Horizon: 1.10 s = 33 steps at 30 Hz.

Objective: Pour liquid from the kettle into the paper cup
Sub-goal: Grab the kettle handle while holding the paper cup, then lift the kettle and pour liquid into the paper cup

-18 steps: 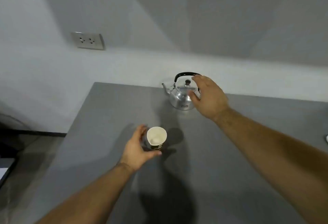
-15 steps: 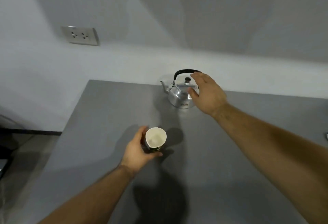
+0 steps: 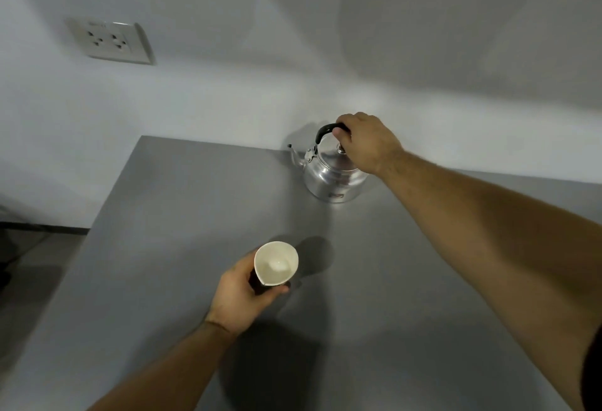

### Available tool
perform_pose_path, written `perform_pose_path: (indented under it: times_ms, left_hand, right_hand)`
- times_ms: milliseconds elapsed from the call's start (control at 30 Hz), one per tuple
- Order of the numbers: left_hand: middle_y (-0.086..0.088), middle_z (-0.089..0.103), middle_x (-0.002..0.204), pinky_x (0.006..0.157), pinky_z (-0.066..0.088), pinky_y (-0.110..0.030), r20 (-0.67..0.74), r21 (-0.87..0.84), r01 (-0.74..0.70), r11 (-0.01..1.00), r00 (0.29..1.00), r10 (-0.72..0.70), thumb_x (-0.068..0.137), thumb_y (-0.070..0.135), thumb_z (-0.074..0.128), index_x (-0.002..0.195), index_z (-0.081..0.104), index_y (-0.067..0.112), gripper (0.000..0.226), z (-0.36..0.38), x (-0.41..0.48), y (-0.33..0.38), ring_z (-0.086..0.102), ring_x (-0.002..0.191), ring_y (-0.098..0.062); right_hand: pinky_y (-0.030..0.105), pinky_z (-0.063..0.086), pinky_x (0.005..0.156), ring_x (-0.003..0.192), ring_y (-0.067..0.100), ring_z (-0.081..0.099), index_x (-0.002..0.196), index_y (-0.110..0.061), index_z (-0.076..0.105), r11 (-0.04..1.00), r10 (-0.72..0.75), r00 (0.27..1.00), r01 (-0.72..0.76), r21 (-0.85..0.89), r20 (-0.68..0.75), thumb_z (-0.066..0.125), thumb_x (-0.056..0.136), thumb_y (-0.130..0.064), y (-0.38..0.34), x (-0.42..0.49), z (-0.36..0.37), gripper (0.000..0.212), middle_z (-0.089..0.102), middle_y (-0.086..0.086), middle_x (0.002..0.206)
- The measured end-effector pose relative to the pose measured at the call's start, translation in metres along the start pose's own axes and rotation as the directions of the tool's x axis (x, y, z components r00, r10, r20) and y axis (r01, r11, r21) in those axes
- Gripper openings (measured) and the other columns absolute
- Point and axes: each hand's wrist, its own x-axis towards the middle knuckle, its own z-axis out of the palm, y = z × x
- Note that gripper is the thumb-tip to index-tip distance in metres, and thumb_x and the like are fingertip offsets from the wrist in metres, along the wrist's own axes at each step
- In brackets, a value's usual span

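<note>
Your right hand (image 3: 368, 143) has its fingers (image 3: 342, 132) curled round the black handle (image 3: 325, 129) of the kettle (image 3: 332, 176), which sits at the back of the grey surface (image 3: 374, 280), spout pointing left; your left hand (image 3: 237, 296) grips the paper cup (image 3: 276, 264), nearer you and well apart from the kettle.

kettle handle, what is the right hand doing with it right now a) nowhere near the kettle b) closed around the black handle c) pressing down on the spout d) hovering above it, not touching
b: the right hand has its fingers wrapped around the black handle of the kettle, which stands on the grey table.
</note>
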Motion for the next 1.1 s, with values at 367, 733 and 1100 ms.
perform_pose_path:
  times_ms: [367, 733, 1100]
  left_hand:
    - [0.035, 0.069, 0.115, 0.093, 0.05, -0.013, -0.032, 0.072, -0.013, 0.997, 0.999, 0.015, 0.061, 0.037, 0.093, 0.113, 0.063, 0.051, 0.062, 0.003, 0.0, 0.001, 0.065, 0.111, 0.008]
    - [0.03, 0.073, 0.105, 0.081, 0.053, -0.012, -0.026, 0.086, 0.001, 0.996, 1.0, 0.002, 0.063, 0.02, 0.097, 0.101, 0.065, 0.055, 0.061, 0.002, 0.001, 0.001, 0.069, 0.098, 0.005]
    - [0.02, 0.078, 0.097, 0.082, 0.057, -0.017, -0.014, 0.065, 0.06, 0.996, 0.998, -0.059, 0.064, 0.023, 0.097, 0.105, 0.067, 0.044, 0.055, 0.003, 0.0, -0.001, 0.074, 0.092, 0.0]
  right_hand:
    - [0.04, 0.053, 0.086, 0.098, 0.027, 0.067, 0.118, -0.019, 0.071, 0.979, -0.082, 0.996, 0.077, 0.188, 0.019, 0.052, 0.108, -0.035, 0.017, 0.007, 0.002, 0.027, 0.075, 0.003, 0.103]
    - [0.041, 0.06, 0.096, 0.091, 0.005, 0.076, 0.112, -0.047, 0.076, 0.869, -0.048, 0.977, 0.143, 0.474, -0.207, 0.068, 0.098, -0.041, 0.009, -0.06, -0.051, 0.017, 0.082, -0.02, 0.103]
    - [0.036, 0.06, 0.094, 0.098, -0.004, 0.072, 0.107, -0.047, 0.081, 0.913, -0.065, 0.987, 0.117, 0.391, -0.144, 0.068, 0.095, -0.05, -0.013, -0.142, -0.065, 0.017, 0.079, -0.03, 0.104]
